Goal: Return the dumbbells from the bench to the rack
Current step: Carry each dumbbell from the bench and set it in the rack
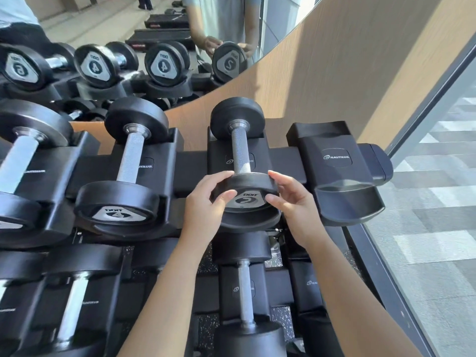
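Gripping dumbbell [242,176] near head | left hand [206,202] + right hand [291,202] fingers closed | top rack [334,155] cradle

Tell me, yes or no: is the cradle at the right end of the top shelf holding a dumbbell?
No. The right-end cradle is bare, while both hands grip the dumbbell marked 2 beside it.

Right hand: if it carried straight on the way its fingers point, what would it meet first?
The right hand points left, fingers already on the near head of the 2 dumbbell. Past it, probably the left hand gripping the opposite side; depth is hard to judge.
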`<state>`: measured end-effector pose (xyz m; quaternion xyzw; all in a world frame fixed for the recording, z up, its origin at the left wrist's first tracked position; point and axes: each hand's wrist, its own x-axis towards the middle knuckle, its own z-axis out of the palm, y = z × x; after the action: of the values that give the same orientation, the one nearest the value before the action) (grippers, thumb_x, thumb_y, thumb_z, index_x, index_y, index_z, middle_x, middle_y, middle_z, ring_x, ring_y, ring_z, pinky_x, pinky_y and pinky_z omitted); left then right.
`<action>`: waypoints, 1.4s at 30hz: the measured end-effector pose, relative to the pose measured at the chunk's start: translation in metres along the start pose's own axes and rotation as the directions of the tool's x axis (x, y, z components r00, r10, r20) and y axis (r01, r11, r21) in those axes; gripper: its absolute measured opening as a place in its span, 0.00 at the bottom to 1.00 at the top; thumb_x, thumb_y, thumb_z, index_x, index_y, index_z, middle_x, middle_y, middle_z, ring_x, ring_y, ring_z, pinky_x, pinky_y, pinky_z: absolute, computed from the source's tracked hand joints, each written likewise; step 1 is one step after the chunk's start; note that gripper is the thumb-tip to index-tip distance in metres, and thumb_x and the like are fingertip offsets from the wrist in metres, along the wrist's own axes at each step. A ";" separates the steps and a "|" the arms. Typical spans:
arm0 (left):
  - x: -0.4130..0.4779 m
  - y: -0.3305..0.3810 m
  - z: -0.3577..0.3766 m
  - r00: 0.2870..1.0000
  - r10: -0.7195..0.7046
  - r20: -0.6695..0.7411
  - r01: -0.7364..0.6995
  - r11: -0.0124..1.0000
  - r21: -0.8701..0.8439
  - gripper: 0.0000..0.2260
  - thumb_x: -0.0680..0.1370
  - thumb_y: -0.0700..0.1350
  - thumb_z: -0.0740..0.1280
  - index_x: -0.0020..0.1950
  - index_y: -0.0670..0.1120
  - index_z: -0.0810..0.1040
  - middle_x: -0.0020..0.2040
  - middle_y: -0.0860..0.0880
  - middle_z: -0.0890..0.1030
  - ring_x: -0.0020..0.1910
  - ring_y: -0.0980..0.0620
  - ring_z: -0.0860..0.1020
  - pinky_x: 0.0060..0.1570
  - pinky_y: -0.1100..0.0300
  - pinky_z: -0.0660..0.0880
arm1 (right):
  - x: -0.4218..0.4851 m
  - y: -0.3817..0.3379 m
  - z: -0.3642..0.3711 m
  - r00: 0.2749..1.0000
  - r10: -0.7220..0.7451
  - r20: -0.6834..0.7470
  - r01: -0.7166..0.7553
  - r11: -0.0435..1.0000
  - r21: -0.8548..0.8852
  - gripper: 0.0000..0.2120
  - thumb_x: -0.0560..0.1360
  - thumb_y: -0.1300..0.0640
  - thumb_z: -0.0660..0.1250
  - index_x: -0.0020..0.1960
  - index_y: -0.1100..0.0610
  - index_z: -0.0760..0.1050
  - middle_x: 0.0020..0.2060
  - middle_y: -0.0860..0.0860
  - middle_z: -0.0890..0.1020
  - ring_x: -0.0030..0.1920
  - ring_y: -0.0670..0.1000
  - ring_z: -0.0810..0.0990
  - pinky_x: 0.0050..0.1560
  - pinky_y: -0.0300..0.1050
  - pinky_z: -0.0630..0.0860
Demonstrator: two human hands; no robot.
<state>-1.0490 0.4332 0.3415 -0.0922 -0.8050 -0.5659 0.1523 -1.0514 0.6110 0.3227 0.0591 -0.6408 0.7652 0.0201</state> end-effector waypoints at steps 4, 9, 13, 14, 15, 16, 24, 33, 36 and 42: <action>-0.001 -0.008 -0.006 0.996 -0.086 0.003 0.086 0.992 -0.094 0.19 0.73 0.35 0.67 0.53 0.59 0.75 0.54 0.57 0.78 0.54 0.57 0.75 0.57 0.62 0.69 | 0.002 0.005 0.009 0.999 0.038 -0.003 -0.038 0.999 0.018 0.22 0.70 0.74 0.64 0.57 0.53 0.74 0.52 0.56 0.79 0.54 0.54 0.77 0.63 0.55 0.71; -0.003 -0.009 -0.005 0.984 -0.177 0.015 0.176 0.954 -0.243 0.19 0.73 0.34 0.65 0.53 0.58 0.76 0.57 0.49 0.79 0.59 0.50 0.75 0.63 0.44 0.68 | 0.004 -0.002 0.009 0.999 0.004 -0.035 -0.006 0.999 -0.048 0.21 0.68 0.75 0.66 0.54 0.55 0.75 0.50 0.58 0.79 0.51 0.56 0.77 0.60 0.56 0.73; -0.012 -0.011 -0.001 0.965 -0.259 0.047 0.253 0.860 -0.444 0.14 0.74 0.34 0.63 0.56 0.47 0.74 0.57 0.42 0.77 0.60 0.41 0.74 0.63 0.37 0.66 | 0.007 -0.009 0.006 0.999 -0.053 0.005 0.053 0.982 -0.179 0.20 0.67 0.73 0.69 0.53 0.53 0.77 0.50 0.57 0.81 0.50 0.53 0.79 0.60 0.53 0.74; -0.012 -0.012 0.000 0.964 -0.260 0.051 0.255 0.859 -0.444 0.14 0.74 0.33 0.63 0.57 0.47 0.74 0.58 0.42 0.76 0.60 0.40 0.74 0.63 0.37 0.66 | 0.008 -0.009 0.004 0.998 -0.056 0.007 0.056 0.982 -0.179 0.20 0.67 0.73 0.69 0.53 0.53 0.77 0.50 0.55 0.81 0.49 0.52 0.79 0.59 0.53 0.74; -0.011 -0.011 0.000 0.963 -0.264 0.057 0.262 0.861 -0.436 0.14 0.74 0.33 0.62 0.57 0.47 0.74 0.58 0.42 0.76 0.60 0.40 0.74 0.63 0.37 0.66 | 0.007 -0.009 0.004 0.998 -0.058 0.002 0.057 0.984 -0.169 0.21 0.67 0.73 0.69 0.52 0.51 0.77 0.48 0.54 0.82 0.48 0.50 0.79 0.59 0.52 0.74; -0.010 -0.010 0.000 0.961 -0.269 0.065 0.271 0.863 -0.427 0.14 0.75 0.32 0.62 0.57 0.47 0.74 0.57 0.43 0.77 0.59 0.42 0.74 0.63 0.38 0.66 | 0.007 -0.008 0.004 0.998 -0.056 -0.010 0.054 0.986 -0.160 0.21 0.67 0.73 0.69 0.50 0.49 0.77 0.47 0.52 0.82 0.48 0.50 0.79 0.59 0.52 0.74; -0.005 -0.008 -0.007 0.958 -0.260 0.118 0.285 0.870 -0.402 0.15 0.74 0.31 0.62 0.54 0.49 0.75 0.53 0.46 0.78 0.52 0.51 0.76 0.58 0.50 0.72 | 0.002 0.000 0.014 0.992 -0.036 -0.117 0.022 0.992 -0.121 0.19 0.68 0.72 0.69 0.54 0.55 0.78 0.51 0.58 0.81 0.54 0.58 0.78 0.63 0.57 0.72; -0.002 -0.010 -0.007 0.972 -0.221 0.079 0.235 0.920 -0.314 0.18 0.74 0.33 0.64 0.53 0.55 0.77 0.57 0.42 0.78 0.57 0.46 0.75 0.63 0.41 0.69 | -0.001 0.000 0.014 0.995 -0.029 -0.100 0.021 0.997 -0.076 0.18 0.69 0.72 0.67 0.54 0.54 0.78 0.48 0.53 0.81 0.50 0.50 0.79 0.60 0.49 0.74; -0.002 -0.014 -0.006 0.974 -0.216 0.067 0.226 0.931 -0.287 0.18 0.74 0.35 0.65 0.54 0.59 0.78 0.56 0.47 0.79 0.57 0.50 0.75 0.63 0.41 0.68 | -0.001 0.002 0.012 0.996 -0.033 -0.084 0.026 0.996 -0.081 0.19 0.70 0.72 0.66 0.54 0.53 0.77 0.48 0.53 0.81 0.51 0.51 0.78 0.62 0.52 0.73; -0.004 -0.010 -0.004 0.981 -0.188 0.050 0.195 0.949 -0.247 0.19 0.74 0.38 0.66 0.55 0.62 0.77 0.54 0.56 0.79 0.59 0.52 0.75 0.63 0.43 0.68 | -0.004 0.001 0.011 0.997 -0.004 -0.074 -0.001 0.998 -0.067 0.18 0.72 0.72 0.64 0.58 0.56 0.75 0.52 0.55 0.80 0.53 0.51 0.78 0.63 0.50 0.72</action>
<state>-1.0477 0.4264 0.3325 -0.0395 -0.7342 -0.6738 0.0734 -1.0467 0.6001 0.3236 0.0305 -0.6649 0.7449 0.0464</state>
